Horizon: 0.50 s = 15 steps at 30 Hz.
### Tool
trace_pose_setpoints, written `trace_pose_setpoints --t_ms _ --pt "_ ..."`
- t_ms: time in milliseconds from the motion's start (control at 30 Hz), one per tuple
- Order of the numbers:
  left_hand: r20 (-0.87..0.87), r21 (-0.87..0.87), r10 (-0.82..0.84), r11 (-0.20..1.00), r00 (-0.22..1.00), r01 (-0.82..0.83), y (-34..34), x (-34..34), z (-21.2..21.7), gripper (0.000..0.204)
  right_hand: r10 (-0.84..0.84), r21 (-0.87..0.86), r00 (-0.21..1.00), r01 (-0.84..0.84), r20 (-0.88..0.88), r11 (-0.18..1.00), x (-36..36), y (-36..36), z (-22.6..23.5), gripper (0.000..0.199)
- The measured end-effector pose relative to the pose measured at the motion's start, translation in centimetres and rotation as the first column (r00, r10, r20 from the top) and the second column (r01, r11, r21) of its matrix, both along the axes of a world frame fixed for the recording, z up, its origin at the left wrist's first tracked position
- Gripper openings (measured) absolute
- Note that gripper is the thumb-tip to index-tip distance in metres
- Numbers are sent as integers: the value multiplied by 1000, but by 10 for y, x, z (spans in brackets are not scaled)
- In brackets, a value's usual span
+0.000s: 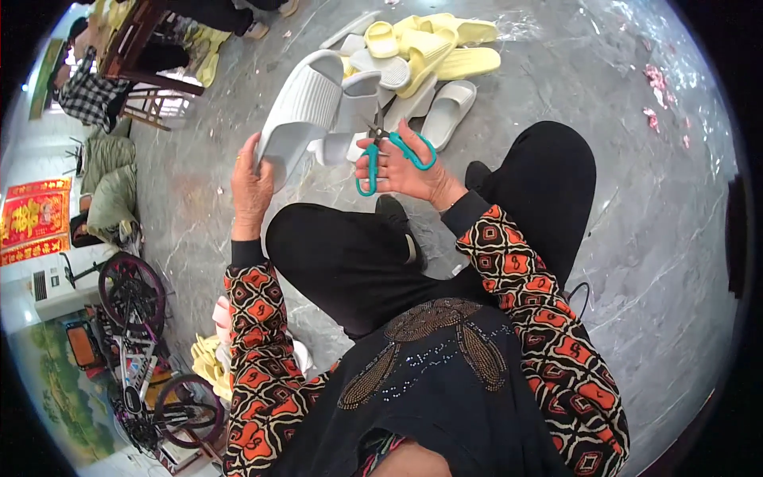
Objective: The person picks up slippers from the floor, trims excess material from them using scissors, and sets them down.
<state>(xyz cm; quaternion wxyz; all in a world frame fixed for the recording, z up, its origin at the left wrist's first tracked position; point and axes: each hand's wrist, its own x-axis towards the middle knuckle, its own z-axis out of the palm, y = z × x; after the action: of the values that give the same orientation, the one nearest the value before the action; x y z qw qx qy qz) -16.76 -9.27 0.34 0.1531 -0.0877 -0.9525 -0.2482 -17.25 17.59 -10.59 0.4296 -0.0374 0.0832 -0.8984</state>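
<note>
A light grey slide slipper (306, 99) is held up by its lower end in my left hand (253, 187), with the fingers closed round its edge. Across the palm of my right hand (417, 171) lies a pair of scissors (380, 141) with teal handles; the thumb passes at the right loop and the fingers are spread behind. Their metal blades point away from me, close to the grey slippers on the floor. Just beyond both hands, a pile of yellow slippers (469, 61) and grey slippers (449, 114) lies on the floor.
More yellow slippers (208, 362) lie beside my left arm. A bicycle (135, 350) stands at the left, near green sacks (111, 191). A person in a checked top (87, 94) is by a wooden table (131, 44) at the far left. Pink scraps (656, 83) lie far right.
</note>
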Motion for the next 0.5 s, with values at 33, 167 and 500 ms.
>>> trace_pose_setpoints --t_ms 33,167,500 --pt "-6 -2 -11 1000 1000 11 5 1 5 44 -18 -13 999 18 -31 1000 -1 2 4 73" --pt "-36 -2 -31 1000 999 31 24 8 15 45 -4 -11 997 3 -83 1000 -6 9 11 72" --pt "-147 -90 -127 989 981 114 41 30 21 44 -222 131 955 250 -199 959 -10 15 24 63"
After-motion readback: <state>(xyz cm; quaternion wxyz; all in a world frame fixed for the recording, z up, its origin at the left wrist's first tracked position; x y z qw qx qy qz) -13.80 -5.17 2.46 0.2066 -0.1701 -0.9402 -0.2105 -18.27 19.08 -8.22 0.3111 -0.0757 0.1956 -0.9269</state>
